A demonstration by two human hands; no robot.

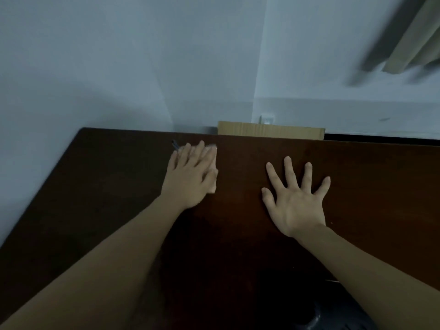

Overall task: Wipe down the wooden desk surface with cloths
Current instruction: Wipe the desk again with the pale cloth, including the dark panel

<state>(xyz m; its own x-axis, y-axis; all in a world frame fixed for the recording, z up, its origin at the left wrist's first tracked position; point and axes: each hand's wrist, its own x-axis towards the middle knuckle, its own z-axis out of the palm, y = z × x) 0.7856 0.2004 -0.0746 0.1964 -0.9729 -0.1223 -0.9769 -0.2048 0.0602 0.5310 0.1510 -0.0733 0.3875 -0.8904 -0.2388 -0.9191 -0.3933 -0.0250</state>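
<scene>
Wiping looks underway rather than finished, since the dark wooden desk [107,186] shows no visible wiped or unwiped areas, the right hand [295,198] rests flat with fingers spread and empty, and the left hand [190,172] presses a pale cloth [212,163] near the far edge.

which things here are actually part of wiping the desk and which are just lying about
Part of the job:
- dark brown wooden desk
- pale crumpled cloth under the flat left hand
- right hand, spread flat on the desk, no cloth

Just lying about:
- tan cardboard piece behind the desk's far edge
- white wall socket
- small dark blue object, blurred
</scene>
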